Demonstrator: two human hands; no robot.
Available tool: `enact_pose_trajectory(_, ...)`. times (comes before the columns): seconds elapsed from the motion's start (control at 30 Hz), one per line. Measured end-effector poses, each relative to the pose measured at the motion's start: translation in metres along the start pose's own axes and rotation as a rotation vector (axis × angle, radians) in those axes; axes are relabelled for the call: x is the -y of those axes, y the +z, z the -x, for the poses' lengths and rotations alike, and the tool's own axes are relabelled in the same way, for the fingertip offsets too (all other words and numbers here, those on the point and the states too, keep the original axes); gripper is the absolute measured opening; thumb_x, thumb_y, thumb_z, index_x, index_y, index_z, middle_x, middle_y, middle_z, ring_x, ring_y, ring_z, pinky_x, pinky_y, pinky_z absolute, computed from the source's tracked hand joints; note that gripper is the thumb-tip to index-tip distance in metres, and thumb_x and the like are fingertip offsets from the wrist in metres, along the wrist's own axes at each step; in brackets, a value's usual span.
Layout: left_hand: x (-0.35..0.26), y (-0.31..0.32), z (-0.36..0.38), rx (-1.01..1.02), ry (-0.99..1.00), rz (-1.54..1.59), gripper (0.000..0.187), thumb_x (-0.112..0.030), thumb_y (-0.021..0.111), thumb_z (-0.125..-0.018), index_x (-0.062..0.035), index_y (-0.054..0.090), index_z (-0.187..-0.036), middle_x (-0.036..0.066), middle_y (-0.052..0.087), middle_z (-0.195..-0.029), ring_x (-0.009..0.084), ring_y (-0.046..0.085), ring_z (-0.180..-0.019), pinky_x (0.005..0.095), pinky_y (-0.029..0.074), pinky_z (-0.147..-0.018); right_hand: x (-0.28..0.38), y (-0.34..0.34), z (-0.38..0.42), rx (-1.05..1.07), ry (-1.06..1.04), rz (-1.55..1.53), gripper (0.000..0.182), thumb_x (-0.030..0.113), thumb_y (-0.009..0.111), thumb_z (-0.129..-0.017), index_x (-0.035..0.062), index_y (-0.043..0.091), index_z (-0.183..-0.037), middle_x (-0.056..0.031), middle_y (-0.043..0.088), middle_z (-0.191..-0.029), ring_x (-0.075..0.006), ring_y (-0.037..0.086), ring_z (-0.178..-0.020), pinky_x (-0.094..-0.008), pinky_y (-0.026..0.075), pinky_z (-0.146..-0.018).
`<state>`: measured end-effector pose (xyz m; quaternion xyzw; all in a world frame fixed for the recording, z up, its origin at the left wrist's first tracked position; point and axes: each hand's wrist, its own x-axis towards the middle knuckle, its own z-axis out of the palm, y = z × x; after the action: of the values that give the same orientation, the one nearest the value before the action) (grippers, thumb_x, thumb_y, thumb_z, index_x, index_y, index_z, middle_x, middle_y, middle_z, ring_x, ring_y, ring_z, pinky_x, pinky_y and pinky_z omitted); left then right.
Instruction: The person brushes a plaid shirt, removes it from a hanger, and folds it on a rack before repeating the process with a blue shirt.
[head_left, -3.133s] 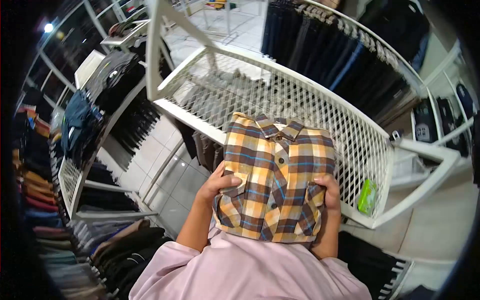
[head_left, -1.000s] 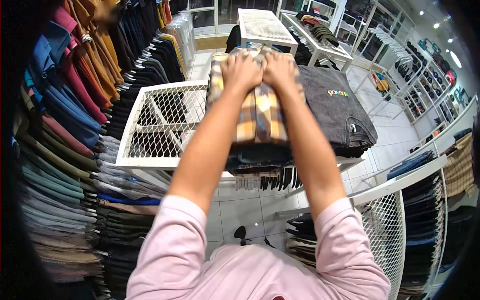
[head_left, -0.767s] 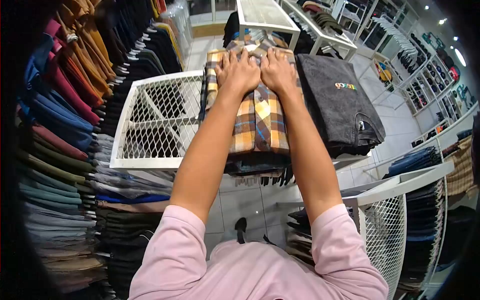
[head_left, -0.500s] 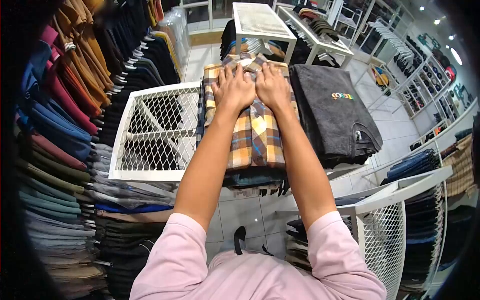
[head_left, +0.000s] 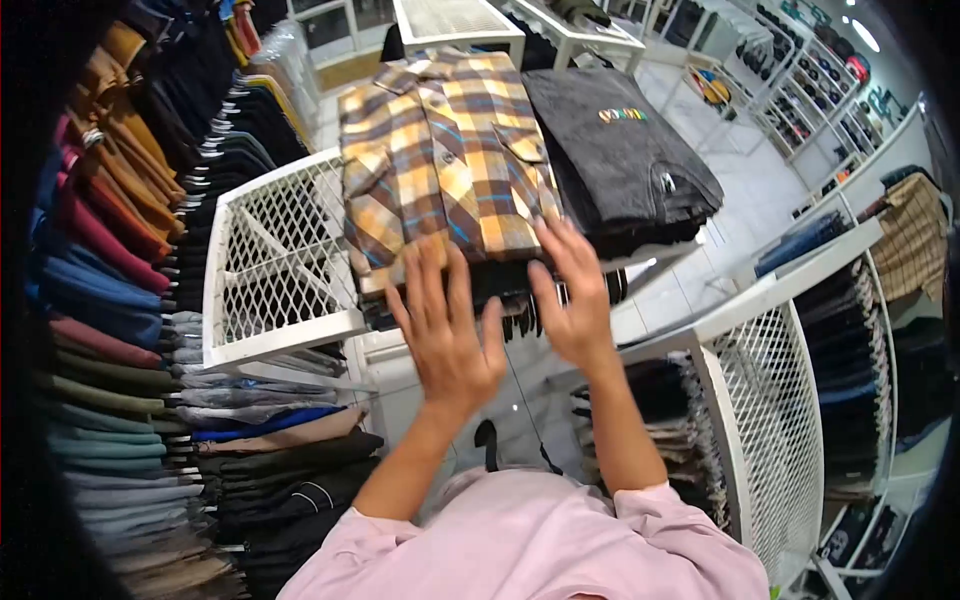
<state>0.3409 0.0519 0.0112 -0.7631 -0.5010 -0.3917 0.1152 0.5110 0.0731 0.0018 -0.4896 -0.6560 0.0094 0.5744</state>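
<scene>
A folded plaid shirt (head_left: 445,150) in yellow, brown and white lies on a stack of clothes, its collar at the far end and its buttoned front facing up. My left hand (head_left: 440,325) is at the shirt's near edge, fingers spread and fingertips at the fabric. At the near right corner is my right hand (head_left: 575,295), slightly blurred, with the fingers stretched out and the thumb apart. Neither hand grips anything. Right of the shirt sits a folded dark grey garment (head_left: 620,150) with small coloured lettering, on a pile of dark clothes.
The stacks rest on a white mesh-topped rack (head_left: 275,270). Hanging clothes (head_left: 110,240) line the left side. Another white mesh rack (head_left: 770,420) stands at the near right, and a white display table (head_left: 455,20) is beyond the shirt. Pale floor tiles (head_left: 760,190) show between the racks.
Both hands have slid from the shirt's collar end back toward me, to its near edge. The shirt's front is now uncovered. The view has shifted, and the shirt appears larger.
</scene>
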Motion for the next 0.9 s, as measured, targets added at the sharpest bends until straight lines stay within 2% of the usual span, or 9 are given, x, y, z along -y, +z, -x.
enact_pose_trajectory(0.07,-0.01,0.017,0.049,0.153,0.088,0.091,0.065,-0.023,0.064,-0.097,-0.0011,0.045,-0.155,0.024,0.039,-0.161,0.044,0.03,-0.152,0.0595,0.021,-0.123,-0.005,-0.009,0.058,0.042,0.143,-0.05,0.043,0.012,0.067,-0.096,0.0026,0.065,-0.138,-0.0215,0.058,-0.146,-0.0396,0.056,-0.133,-0.0457,0.04,-0.113)
enact_pose_trajectory(0.2,-0.029,0.045,0.099,0.474,-0.004,0.6,0.057,-0.013,0.066,-0.095,-0.0032,0.053,-0.15,0.023,0.063,-0.136,0.0422,0.056,-0.13,0.0489,0.043,-0.11,-0.01,-0.055,0.136,0.039,0.399,0.015,0.036,0.004,0.066,-0.095,0.0019,0.069,-0.131,-0.0207,0.065,-0.132,-0.0354,0.066,-0.12,-0.0404,0.052,-0.1)
enact_pose_trajectory(0.27,-0.035,0.054,0.113,0.626,-0.027,0.712,0.054,-0.012,0.067,-0.095,-0.004,0.056,-0.147,0.021,0.071,-0.122,0.0401,0.066,-0.115,0.0449,0.051,-0.1,-0.012,-0.085,0.165,0.007,0.519,0.059,0.032,0.002,0.067,-0.094,0.0008,0.071,-0.126,-0.0189,0.067,-0.125,-0.0318,0.069,-0.113,-0.0371,0.055,-0.094)
enact_pose_trajectory(0.3,-0.043,0.055,0.113,0.634,-0.016,0.719,0.048,-0.013,0.068,-0.096,-0.0049,0.06,-0.143,0.019,0.075,-0.111,0.0369,0.071,-0.101,0.0442,0.053,-0.092,-0.01,-0.101,0.175,-0.042,0.572,0.073,0.027,0.0,0.067,-0.095,-0.0008,0.072,-0.121,-0.0163,0.068,-0.123,-0.0238,0.071,-0.104,-0.0315,0.057,-0.087)
enact_pose_trajectory(0.4,-0.063,0.064,0.108,0.724,0.092,0.761,0.045,-0.015,0.068,-0.097,-0.0064,0.062,-0.141,0.019,0.075,-0.11,0.0372,0.071,-0.102,0.0437,0.053,-0.093,0.006,-0.147,0.199,-0.15,0.631,0.17,0.026,0.0,0.067,-0.095,0.0,0.073,-0.121,-0.0155,0.068,-0.12,-0.0232,0.071,-0.101,-0.0316,0.058,-0.086)
enact_pose_trajectory(0.57,-0.137,0.055,0.101,0.726,0.277,0.853,0.034,-0.016,0.067,-0.099,-0.0046,0.068,-0.131,0.018,0.076,-0.105,0.0315,0.074,-0.097,0.0407,0.055,-0.087,0.051,-0.215,0.249,-0.312,0.62,0.393,0.024,0.002,0.069,-0.095,0.0009,0.074,-0.119,-0.0144,0.069,-0.117,-0.0217,0.072,-0.095,-0.0315,0.058,-0.084)
enact_pose_trajectory(0.63,-0.169,0.049,0.114,0.759,0.334,0.949,0.033,-0.017,0.067,-0.099,-0.0044,0.068,-0.129,0.016,0.076,-0.103,0.0322,0.072,-0.095,0.0426,0.055,-0.087,0.076,-0.236,0.271,-0.394,0.655,0.431,0.025,0.004,0.071,-0.093,0.0035,0.075,-0.117,-0.0136,0.07,-0.114,-0.0236,0.072,-0.088,-0.0351,0.057,-0.082)
enact_pose_trajectory(0.77,-0.236,0.021,0.158,0.897,0.466,1.104,0.031,-0.018,0.067,-0.099,-0.0032,0.069,-0.126,0.016,0.076,-0.102,0.0314,0.074,-0.095,0.0414,0.056,-0.085,0.136,-0.281,0.329,-0.512,0.701,0.584,0.022,0.003,0.071,-0.095,0.0011,0.075,-0.116,-0.0132,0.07,-0.115,-0.0195,0.071,-0.088,-0.0318,0.057,-0.082)
enact_pose_trajectory(0.9,-0.276,-0.009,0.196,1.063,0.611,1.284,0.031,-0.018,0.07,-0.097,-0.0027,0.07,-0.124,0.017,0.076,-0.102,0.0311,0.075,-0.095,0.0391,0.057,-0.084,0.199,-0.298,0.381,-0.686,0.794,0.745,0.023,0.003,0.07,-0.094,0.0031,0.075,-0.117,-0.0119,0.07,-0.113,-0.021,0.071,-0.085,-0.0332,0.057,-0.08)
